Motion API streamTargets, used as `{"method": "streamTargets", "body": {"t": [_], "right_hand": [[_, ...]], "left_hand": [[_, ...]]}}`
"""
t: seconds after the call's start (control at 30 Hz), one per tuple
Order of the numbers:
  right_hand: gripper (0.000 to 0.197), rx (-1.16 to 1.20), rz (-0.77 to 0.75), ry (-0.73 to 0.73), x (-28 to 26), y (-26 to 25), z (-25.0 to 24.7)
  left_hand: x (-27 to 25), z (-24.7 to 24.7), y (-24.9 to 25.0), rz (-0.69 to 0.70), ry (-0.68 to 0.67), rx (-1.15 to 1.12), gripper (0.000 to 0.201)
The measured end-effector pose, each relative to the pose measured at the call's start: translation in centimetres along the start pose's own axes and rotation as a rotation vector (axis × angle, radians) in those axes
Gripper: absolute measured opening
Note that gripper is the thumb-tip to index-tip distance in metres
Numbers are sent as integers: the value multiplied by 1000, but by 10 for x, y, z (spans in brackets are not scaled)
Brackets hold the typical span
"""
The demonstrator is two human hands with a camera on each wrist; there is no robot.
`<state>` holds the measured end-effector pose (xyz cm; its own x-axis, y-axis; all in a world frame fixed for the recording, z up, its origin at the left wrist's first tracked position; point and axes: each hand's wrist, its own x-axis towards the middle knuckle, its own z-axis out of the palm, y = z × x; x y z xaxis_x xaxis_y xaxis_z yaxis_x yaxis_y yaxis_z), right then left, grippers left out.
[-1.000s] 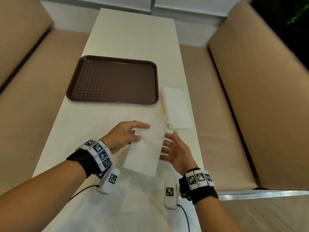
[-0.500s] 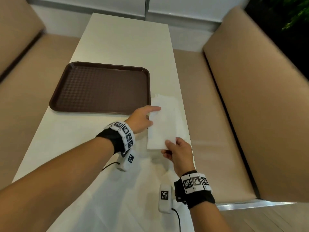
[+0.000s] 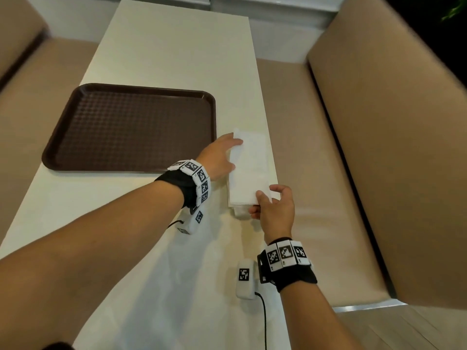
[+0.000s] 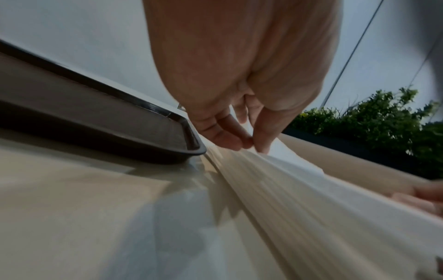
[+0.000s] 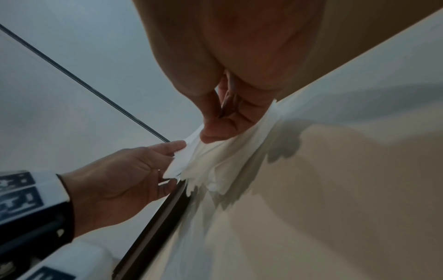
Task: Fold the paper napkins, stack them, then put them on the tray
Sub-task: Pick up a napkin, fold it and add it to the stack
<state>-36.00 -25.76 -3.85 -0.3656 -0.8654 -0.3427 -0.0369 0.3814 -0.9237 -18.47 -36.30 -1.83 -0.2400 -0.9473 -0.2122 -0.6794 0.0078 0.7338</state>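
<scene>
Nearest the wearer, the right hand (image 3: 274, 210) reaches to the near end of the stack of folded paper napkins (image 3: 250, 170); its grip is a pinch, thumb on top of the uppermost napkin and fingers curled under the near edge, which the right wrist view shows as fingertips (image 5: 215, 132) pressed into fanned white layers. A little farther on, the left hand (image 3: 218, 157) lies along the left side of the same stack, thumb on the top sheet and the other fingers against the side edge; in the left wrist view its fingertips (image 4: 230, 140) close on the top napkin's edge, so this grip too is grasping the stack. The napkins lie lengthwise on the cream bench (image 3: 164, 46), close to its right edge and just to the right of the brown tray (image 3: 75, 117), not on it; whether stack and tray touch cannot be told. The tray sits flat on the left half of the bench, its textured floor bare. Both wrists wear black bands with white marker tiles (image 3: 286, 255). Tan upholstered seats (image 3: 379, 122) flank the bench on both sides, and a pale wall panel (image 3: 265, 3) closes the far end.
</scene>
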Motion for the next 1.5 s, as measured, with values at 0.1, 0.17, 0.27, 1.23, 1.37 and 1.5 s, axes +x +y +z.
{"method": "streamTargets", "body": {"t": [0.1,0.17,0.27,1.23,1.37,1.5], "right_hand": [[20,-46,2,10,5,2,3],[22,-66,6,20,6,6,5],[28,-75,28,27,6,10,9],[41,-712,-15,-209,-78,6,96],[62,-782,-7,-174,-80,8,108],[52,-896,-1,-142,-78,11,120]], "left_hand": [[2,3,-1,-42,-44,169,73],[2,4,-1,-77,-101,273,78],[1,2,0,-111,-158,369,85],[-284,-5,-120,-161,-219,414,86],[-291,-4,-123,-200,-238,436,82],[-296,-4,-122,-223,-251,428,79]]}}
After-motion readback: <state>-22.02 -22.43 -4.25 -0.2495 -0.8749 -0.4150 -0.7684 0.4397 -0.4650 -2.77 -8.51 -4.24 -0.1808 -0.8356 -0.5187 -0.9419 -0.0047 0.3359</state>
